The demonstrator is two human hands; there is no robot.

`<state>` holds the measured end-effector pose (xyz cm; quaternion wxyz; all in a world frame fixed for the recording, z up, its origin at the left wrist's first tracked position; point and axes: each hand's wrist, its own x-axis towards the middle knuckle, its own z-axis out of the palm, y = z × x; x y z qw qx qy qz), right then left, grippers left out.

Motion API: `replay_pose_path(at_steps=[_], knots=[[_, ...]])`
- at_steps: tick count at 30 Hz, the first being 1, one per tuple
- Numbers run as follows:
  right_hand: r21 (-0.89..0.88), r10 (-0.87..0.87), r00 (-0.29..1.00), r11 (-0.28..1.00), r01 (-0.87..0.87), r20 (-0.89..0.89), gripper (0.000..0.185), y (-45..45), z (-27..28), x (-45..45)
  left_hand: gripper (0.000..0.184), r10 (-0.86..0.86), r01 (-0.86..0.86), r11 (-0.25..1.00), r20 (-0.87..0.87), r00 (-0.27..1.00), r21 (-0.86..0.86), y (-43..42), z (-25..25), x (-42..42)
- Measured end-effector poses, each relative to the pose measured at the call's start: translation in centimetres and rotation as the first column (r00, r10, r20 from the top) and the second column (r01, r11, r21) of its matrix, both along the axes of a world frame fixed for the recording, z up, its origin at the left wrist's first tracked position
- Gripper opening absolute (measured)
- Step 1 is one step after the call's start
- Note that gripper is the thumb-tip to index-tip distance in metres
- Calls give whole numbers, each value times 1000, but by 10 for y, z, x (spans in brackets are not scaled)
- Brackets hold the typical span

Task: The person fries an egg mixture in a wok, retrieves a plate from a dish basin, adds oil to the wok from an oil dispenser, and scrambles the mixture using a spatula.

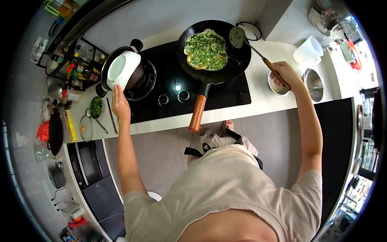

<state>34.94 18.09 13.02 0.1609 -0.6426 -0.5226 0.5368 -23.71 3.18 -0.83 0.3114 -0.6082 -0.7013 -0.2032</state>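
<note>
My left hand (120, 104) holds a pale green-white bowl (124, 69) by its rim, tilted over a dark pot (108, 71) on the left of the hob. My right hand (284, 76) is closed round the wooden handle of a ladle (237, 37). The ladle's head, smeared with green bits, hangs over the right edge of a black frying pan (238, 60). In the pan lies a green and yellow egg mixture (206, 50). The pan's orange-brown handle (197, 113) points towards me, with no hand on it.
On the left counter are a bowl of chopped greens (96, 107), a glass bowl (86, 128), chopsticks (111, 115) and a spice rack (86, 60). Metal bowls (313, 85) and a white container (308, 51) stand at the right. The hob (161, 80) has two knobs at its front.
</note>
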Motion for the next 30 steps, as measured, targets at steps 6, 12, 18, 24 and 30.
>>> replay_pose_path(at_steps=[6,12,18,24,30], knots=[[-39,71,996,997,-69,54,28,36,-23,-8,35,-5,5,1000,4,1000,11,0,-1,0],[-249,173,985,953,-173,-21,28,67,-55,-12,36,-15,15,1000,21,1000,21,-1,-2,-2],[-398,135,955,887,-235,-263,25,60,-47,-23,37,-16,16,1000,6,1000,22,1,-1,-1],[-518,-93,859,828,-213,-503,32,42,-74,-44,37,-3,3,1000,14,1000,-10,0,1,-1],[-532,-201,816,834,-148,-542,32,16,-81,-60,35,-7,7,1000,-16,1000,10,0,3,2]])
